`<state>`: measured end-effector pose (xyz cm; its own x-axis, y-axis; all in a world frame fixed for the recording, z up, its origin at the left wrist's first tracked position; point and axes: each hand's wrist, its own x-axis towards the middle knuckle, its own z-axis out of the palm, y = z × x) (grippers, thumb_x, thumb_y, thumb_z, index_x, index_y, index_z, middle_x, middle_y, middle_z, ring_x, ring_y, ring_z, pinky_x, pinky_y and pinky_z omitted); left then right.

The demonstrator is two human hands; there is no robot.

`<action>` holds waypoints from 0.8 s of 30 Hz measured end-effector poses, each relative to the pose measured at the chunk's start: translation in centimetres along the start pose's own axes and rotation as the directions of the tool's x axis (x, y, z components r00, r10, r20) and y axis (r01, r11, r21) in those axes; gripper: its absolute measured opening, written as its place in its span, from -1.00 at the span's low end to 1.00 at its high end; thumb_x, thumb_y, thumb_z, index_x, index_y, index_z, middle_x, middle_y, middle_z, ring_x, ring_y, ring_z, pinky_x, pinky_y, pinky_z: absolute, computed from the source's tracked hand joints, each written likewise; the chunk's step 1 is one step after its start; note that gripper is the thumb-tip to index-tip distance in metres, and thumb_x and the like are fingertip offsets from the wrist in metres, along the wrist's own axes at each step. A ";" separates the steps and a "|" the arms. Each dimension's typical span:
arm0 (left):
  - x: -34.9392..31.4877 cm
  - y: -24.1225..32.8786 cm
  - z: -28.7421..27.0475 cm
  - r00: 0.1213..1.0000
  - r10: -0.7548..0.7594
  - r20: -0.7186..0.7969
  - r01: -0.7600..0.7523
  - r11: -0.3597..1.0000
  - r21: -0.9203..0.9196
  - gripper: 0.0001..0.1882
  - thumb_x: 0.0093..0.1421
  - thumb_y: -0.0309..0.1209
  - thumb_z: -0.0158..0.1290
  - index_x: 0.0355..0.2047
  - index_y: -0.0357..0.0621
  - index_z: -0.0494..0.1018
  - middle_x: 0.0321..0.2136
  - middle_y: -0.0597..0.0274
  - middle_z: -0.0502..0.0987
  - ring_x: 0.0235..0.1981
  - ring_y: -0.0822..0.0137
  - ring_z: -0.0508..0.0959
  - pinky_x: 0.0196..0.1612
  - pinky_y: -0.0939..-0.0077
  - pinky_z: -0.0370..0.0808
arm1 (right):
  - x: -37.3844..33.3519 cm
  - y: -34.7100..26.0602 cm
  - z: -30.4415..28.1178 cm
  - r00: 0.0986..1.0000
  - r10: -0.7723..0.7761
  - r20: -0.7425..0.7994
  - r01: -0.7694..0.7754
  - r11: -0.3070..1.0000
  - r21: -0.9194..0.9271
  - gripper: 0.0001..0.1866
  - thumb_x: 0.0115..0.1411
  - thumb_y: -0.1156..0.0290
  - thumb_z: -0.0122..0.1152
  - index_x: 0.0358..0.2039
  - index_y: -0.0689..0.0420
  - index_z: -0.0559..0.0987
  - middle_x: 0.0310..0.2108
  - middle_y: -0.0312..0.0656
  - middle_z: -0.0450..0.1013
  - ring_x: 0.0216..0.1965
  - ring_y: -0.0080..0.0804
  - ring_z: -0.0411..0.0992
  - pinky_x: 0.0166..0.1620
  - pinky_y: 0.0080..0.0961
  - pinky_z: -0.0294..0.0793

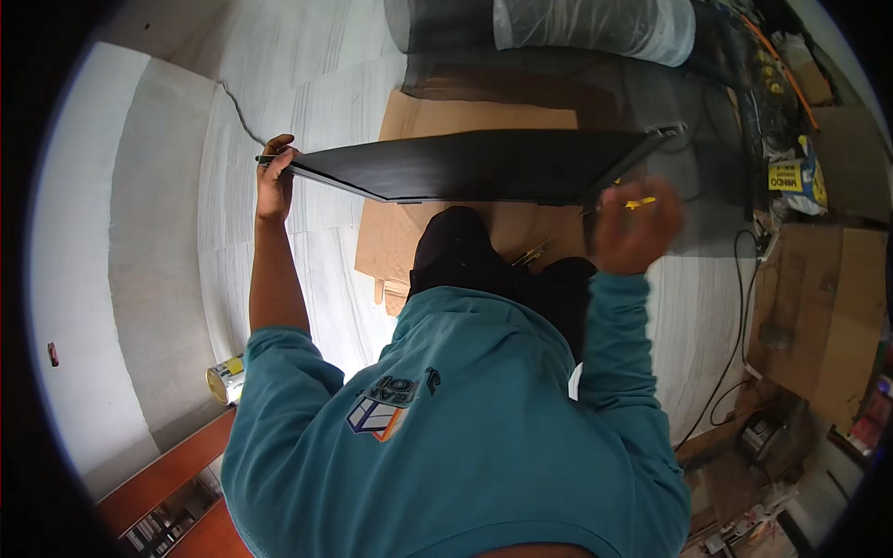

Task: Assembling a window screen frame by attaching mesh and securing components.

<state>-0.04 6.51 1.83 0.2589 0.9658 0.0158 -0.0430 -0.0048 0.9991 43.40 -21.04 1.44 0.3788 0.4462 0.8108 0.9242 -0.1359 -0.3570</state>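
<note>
While the pale floor (326, 246) spreads around the person, a sheet of cardboard (383, 234) lies on it at twelve o'clock. Above that, the black panel (465, 166) is held aslant, running from ten o'clock toward two; its lower edge is near the knees (454, 237), though whether it rests on them I cannot tell. It looks thin and fairly light, probably stiff along its frame (339, 185) but softer across the middle, with a smooth face that may slip or mark; the best hold is likely the frame at both ends, not the face. At ten o'clock the left hand (276, 172) has its fingers wrapped around the panel's end. Between two and three, the right hand (638, 228) is blurred, its fingers curled by a small yellow piece (640, 203); whether they grip it is unclear.
</note>
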 end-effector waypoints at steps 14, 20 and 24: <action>-8.6 -2.8 -2.8 0.988 0.127 -0.087 -0.125 0.992 0.028 -0.41 -0.16 -0.17 0.33 -0.15 -0.18 0.40 -0.43 0.25 0.46 -0.25 0.30 0.49 0.19 0.22 0.25 | 14.6 -9.1 10.4 0.136 -0.362 0.922 -0.027 0.929 0.368 -0.54 0.07 0.30 0.35 -0.02 0.17 0.52 -0.06 0.02 0.45 -0.04 0.02 0.44 0.01 -0.23 0.42; -8.5 -3.6 -2.9 0.985 0.087 -0.146 -0.085 0.996 0.024 -0.40 -0.42 -0.19 0.39 -0.29 -0.07 0.48 -0.55 0.28 0.49 -0.37 0.22 0.54 0.06 0.07 0.31 | 5.0 -6.2 29.1 -0.326 -0.359 0.875 0.191 0.881 0.433 -0.49 0.16 0.02 0.17 0.02 0.08 0.48 -0.08 0.02 0.45 -0.04 0.04 0.41 0.05 -0.17 0.39; -8.1 -3.6 -3.1 0.981 0.096 -0.171 -0.102 0.995 -0.024 -0.42 -0.48 -0.11 0.46 -0.42 -0.04 0.52 -0.60 0.31 0.50 -0.44 0.22 0.54 0.02 0.05 0.30 | -4.8 -6.5 35.9 -0.423 -0.377 0.824 -0.023 0.913 0.406 -0.47 0.19 0.03 0.13 0.09 0.06 0.44 0.02 0.03 0.41 0.07 0.05 0.36 0.13 -0.17 0.34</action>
<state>-5.02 -0.52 -2.05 0.0851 0.9909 0.1047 -0.0925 -0.0967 0.9910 33.82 9.42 -16.82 -0.5492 0.5913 -0.5906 0.8156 0.2250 -0.5331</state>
